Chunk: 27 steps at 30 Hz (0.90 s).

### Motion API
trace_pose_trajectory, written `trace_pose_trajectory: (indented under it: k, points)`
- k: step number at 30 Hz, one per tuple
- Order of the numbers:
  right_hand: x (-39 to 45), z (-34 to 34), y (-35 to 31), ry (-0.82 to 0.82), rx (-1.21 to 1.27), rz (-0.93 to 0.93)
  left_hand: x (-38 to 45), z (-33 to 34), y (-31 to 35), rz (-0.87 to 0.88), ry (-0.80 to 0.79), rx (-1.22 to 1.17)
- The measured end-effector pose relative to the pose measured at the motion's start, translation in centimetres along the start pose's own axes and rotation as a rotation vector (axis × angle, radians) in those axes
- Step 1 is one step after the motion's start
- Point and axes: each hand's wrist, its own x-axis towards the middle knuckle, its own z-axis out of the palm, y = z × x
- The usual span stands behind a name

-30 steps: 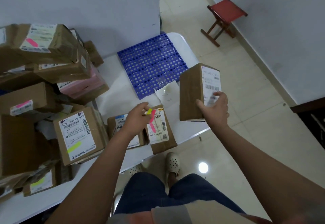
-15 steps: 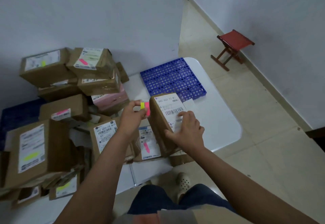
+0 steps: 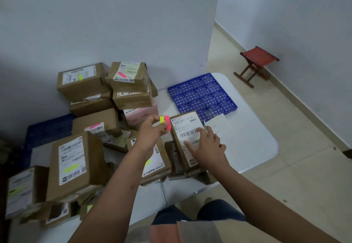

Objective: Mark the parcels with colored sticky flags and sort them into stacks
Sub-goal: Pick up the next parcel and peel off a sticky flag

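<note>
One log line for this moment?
left hand: pinches sticky flags | right hand: flat on parcel label | parcel: unflagged

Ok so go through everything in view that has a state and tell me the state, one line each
left hand: raised, pinching the sticky flags
sticky flags: yellow and pink, held beside the parcel, none visibly peeled off
right hand: fingers spread, resting on the parcel's label
parcel under the right hand: label up, no flag visible
top pink-flagged parcel: flagged, stacked
large yellow-flagged parcel: flagged, stacked
blue perforated tray: flat on the table
</note>
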Motion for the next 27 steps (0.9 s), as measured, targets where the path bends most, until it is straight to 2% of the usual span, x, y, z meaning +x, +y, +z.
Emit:
trace_pose_trajectory:
  k: [5,9,11,13,16,27]
  points:
    - [0.9,-0.9,0.6,0.12,0.187,0.072,-0.2,-0.7,0.4,-0.01,-0.036,-0.001]
    - [1.1,-2.3,0.7,0.251,0.457,-0.003,-0.4,-0.4,0.8,-0.013,-0.116,-0.002]
    - [0.8,-3.2,-0.3,0.204,0.704,-0.005,-0.7,0.3,1.0,-0.011,-0.183,0.008]
    - [0.3,-3.9,-1.7,0.042,0.993,0.022,-1.1,1.0,1.1,-0.012,-0.247,0.03]
    - [-0.2,-3.9,-3.1,-0.173,1.194,0.022,-1.5,1.8,1.1,-0.011,-0.294,0.048]
    - [-0.4,-4.6,-3.1,-0.053,1.424,0.045,-2.2,2.8,1.2,0.003,-0.224,0.03]
